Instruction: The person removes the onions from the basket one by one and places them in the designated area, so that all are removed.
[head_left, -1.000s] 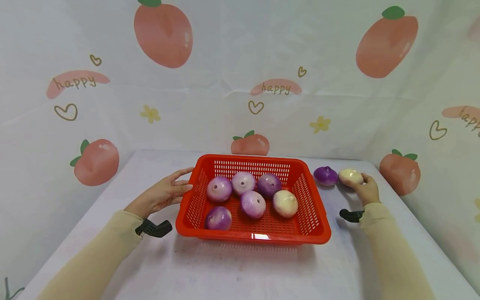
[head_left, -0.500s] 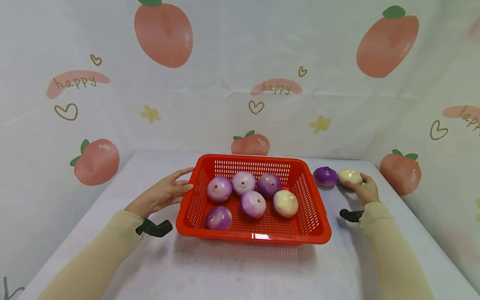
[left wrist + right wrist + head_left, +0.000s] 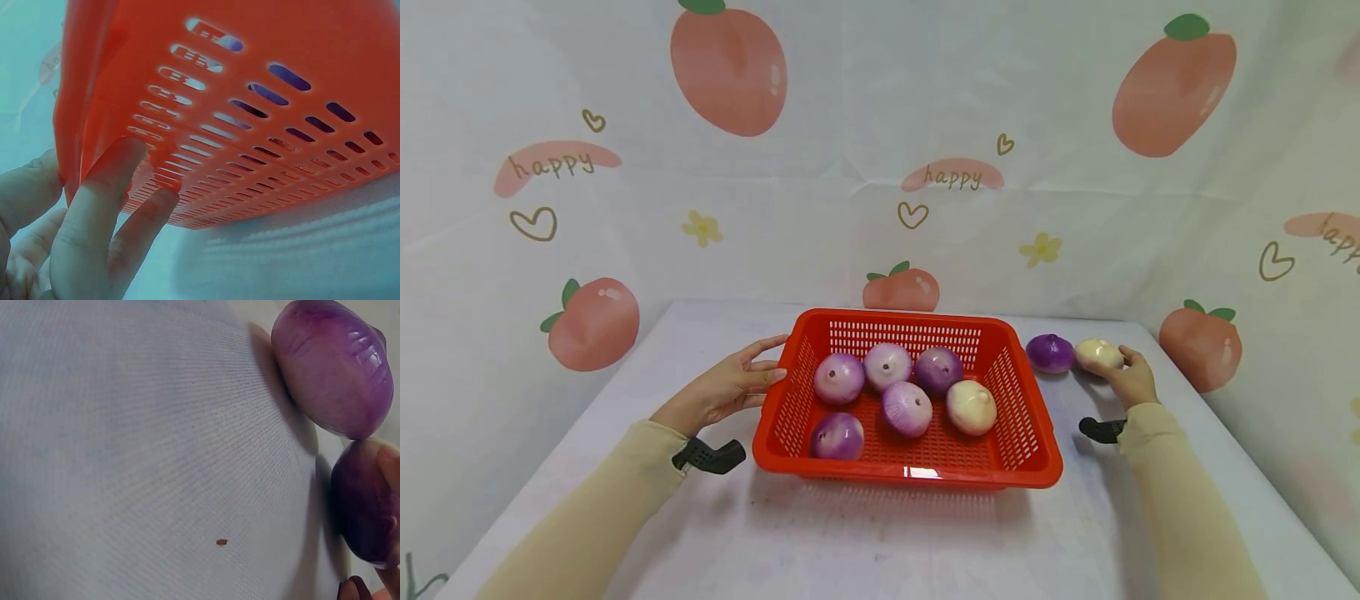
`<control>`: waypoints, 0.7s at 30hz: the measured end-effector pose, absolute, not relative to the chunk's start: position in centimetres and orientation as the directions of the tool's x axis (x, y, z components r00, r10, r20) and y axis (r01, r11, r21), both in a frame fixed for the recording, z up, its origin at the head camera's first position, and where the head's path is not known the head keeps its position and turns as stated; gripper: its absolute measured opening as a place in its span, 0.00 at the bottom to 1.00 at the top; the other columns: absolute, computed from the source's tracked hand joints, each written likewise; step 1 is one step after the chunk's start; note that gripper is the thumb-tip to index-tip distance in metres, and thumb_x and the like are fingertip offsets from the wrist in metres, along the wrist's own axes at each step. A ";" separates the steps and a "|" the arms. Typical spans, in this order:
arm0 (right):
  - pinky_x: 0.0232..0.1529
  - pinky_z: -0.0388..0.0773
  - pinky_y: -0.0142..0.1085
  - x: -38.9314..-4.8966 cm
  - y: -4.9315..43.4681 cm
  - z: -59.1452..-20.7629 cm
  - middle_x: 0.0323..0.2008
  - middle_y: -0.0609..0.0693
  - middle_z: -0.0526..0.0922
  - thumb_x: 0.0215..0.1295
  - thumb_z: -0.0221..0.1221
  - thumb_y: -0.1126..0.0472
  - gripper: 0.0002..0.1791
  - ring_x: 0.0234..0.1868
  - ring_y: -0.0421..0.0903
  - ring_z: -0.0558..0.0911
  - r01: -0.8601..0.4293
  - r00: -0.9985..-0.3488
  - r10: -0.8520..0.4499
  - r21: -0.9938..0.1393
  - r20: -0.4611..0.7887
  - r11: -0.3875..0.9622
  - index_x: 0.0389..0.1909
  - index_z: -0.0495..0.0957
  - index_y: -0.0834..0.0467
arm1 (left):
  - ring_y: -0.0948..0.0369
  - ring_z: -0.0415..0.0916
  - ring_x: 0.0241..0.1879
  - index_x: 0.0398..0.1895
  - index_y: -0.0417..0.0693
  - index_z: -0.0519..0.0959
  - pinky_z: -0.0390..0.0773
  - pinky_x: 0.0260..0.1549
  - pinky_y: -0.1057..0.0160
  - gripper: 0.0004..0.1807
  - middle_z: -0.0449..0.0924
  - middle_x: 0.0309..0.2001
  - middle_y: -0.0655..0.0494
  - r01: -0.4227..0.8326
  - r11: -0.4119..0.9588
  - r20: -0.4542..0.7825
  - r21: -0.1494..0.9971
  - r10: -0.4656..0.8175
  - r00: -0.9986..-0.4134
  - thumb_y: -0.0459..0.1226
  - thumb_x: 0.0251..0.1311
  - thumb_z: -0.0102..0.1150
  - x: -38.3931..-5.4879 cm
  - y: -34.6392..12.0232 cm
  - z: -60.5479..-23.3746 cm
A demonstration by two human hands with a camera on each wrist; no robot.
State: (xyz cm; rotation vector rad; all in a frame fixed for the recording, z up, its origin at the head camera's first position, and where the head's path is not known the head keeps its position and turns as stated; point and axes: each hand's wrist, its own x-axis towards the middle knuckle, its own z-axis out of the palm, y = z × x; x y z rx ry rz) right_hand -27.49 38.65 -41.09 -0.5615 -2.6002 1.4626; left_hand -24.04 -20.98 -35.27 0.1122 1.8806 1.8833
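Observation:
A red slotted plastic basket (image 3: 895, 477) stands mid-table with several onions inside. Most of them, such as the front-left onion (image 3: 837, 437), are purple and white; a pale cream onion (image 3: 972, 407) lies at the right. My left hand (image 3: 726, 387) touches the basket's left side with mostly straight fingers; in the left wrist view, fingertips (image 3: 164, 199) press the outer wall below the rim. Right of the basket, my right hand (image 3: 1133, 379) holds a pale-topped onion (image 3: 1097, 354) between thumb and fingers. Its dark purple underside shows in the right wrist view, touching a purple onion (image 3: 1050, 353).
A pale cloth covers the table (image 3: 880, 550). Behind it and at both sides hangs a white curtain (image 3: 820, 225) printed with peaches and lettering. A small brown speck (image 3: 222, 542) lies on the cloth in the right wrist view.
The right hand, the pale-topped onion and the purple onion beside it have shifted very slightly left. The left hand and the basket stay practically where they were.

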 end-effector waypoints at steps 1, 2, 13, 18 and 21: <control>0.74 0.47 0.57 -27.5 38.7 -41.1 0.73 0.71 0.44 0.64 0.60 0.48 0.52 0.74 0.67 0.47 0.265 -0.926 0.366 -0.843 -0.088 0.469 0.74 0.40 0.69 | 0.58 0.84 0.45 0.78 0.58 0.45 0.83 0.46 0.58 0.42 0.71 0.61 0.45 -0.269 0.052 -0.268 0.962 0.382 -0.884 0.37 0.67 0.56 -24.0 -21.0 -35.3; 0.74 0.47 0.57 -27.5 38.7 -41.1 0.73 0.72 0.45 0.64 0.60 0.48 0.52 0.74 0.67 0.48 0.264 -0.927 0.366 -0.843 -0.087 0.468 0.74 0.40 0.69 | 0.58 0.84 0.45 0.78 0.58 0.45 0.82 0.46 0.58 0.42 0.71 0.62 0.44 -0.269 0.050 -0.268 0.962 0.383 -0.884 0.37 0.67 0.56 -24.0 -21.0 -35.3; 0.73 0.47 0.58 -27.5 38.6 -41.1 0.73 0.71 0.45 0.63 0.61 0.49 0.52 0.74 0.67 0.48 0.273 -0.926 0.364 -0.843 -0.100 0.463 0.74 0.40 0.69 | 0.59 0.84 0.44 0.78 0.58 0.46 0.83 0.45 0.58 0.42 0.73 0.58 0.47 -0.271 0.050 -0.269 0.961 0.378 -0.886 0.37 0.66 0.57 -24.0 -21.0 -35.2; 0.73 0.48 0.58 -27.5 38.6 -41.0 0.73 0.71 0.44 0.63 0.61 0.49 0.52 0.74 0.67 0.48 0.269 -0.929 0.357 -0.840 -0.098 0.471 0.74 0.39 0.69 | 0.58 0.84 0.44 0.78 0.57 0.46 0.83 0.45 0.58 0.42 0.74 0.57 0.49 -0.267 0.049 -0.265 0.962 0.381 -0.886 0.36 0.66 0.57 -24.0 -21.0 -35.3; 0.73 0.48 0.58 -27.5 38.7 -41.0 0.74 0.70 0.43 0.63 0.61 0.48 0.53 0.74 0.67 0.47 0.271 -0.930 0.353 -0.841 -0.103 0.469 0.74 0.39 0.68 | 0.58 0.84 0.44 0.78 0.58 0.46 0.83 0.45 0.58 0.42 0.74 0.57 0.49 -0.267 0.047 -0.264 0.963 0.382 -0.885 0.36 0.66 0.57 -24.0 -21.0 -35.3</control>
